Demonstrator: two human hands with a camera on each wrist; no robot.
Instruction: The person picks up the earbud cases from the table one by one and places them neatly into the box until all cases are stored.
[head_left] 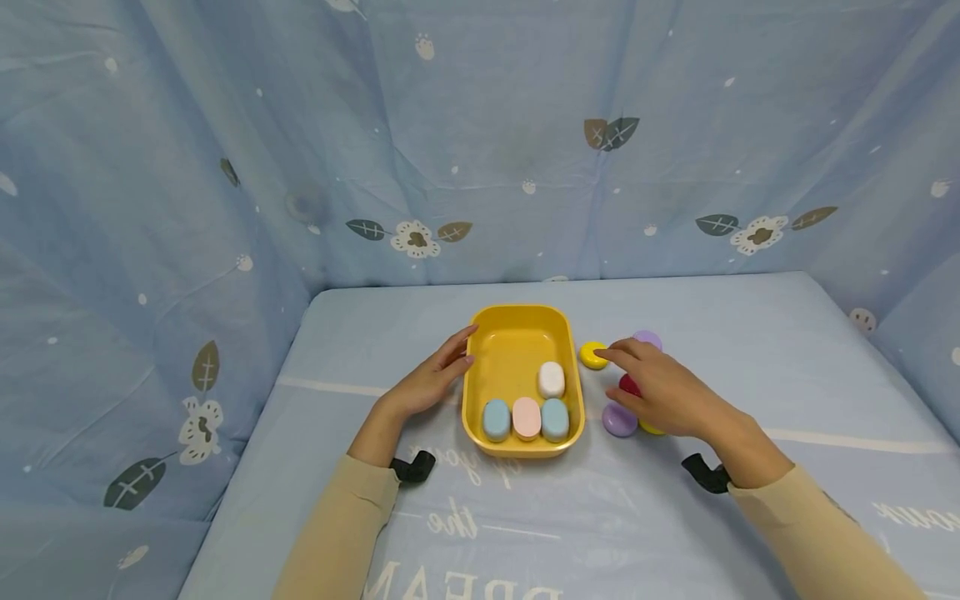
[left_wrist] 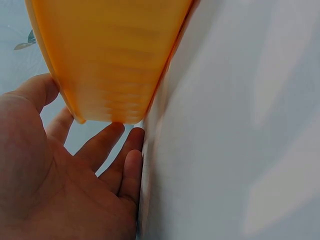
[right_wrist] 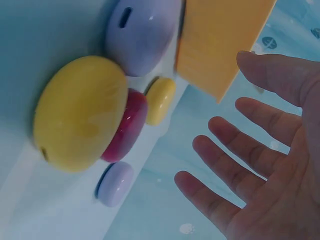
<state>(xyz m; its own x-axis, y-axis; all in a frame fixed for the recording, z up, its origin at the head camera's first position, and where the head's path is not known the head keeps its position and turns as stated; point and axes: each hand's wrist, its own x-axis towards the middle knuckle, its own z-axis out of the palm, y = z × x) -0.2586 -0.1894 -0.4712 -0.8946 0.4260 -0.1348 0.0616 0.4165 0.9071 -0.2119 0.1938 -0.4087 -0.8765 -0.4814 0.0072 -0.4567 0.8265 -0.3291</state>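
A yellow rectangular tray point(head_left: 480, 333) holds several smooth rounded pieces: two light blue ones point(head_left: 497, 420), a pink one point(head_left: 527, 418) and a white one point(head_left: 551, 380). At its left side, my left hand point(head_left: 429, 379) rests thumb and fingertips along the rim and outer wall. My right hand point(head_left: 660, 387) hovers over a loose group to the right, fingers spread and holding nothing. Under and around it lie a yellow oval piece point(right_wrist: 80, 112), a dark red one point(right_wrist: 127, 127), a larger purple one point(right_wrist: 142, 37), a small lilac one point(right_wrist: 115, 184) and a smaller yellow one point(head_left: 593, 355).
A light blue printed cloth point(head_left: 570, 533) covers the table. Behind and to the left hang blue patterned curtains point(head_left: 495, 150). Black straps point(head_left: 707, 473) sit at both wrists, below the sleeves.
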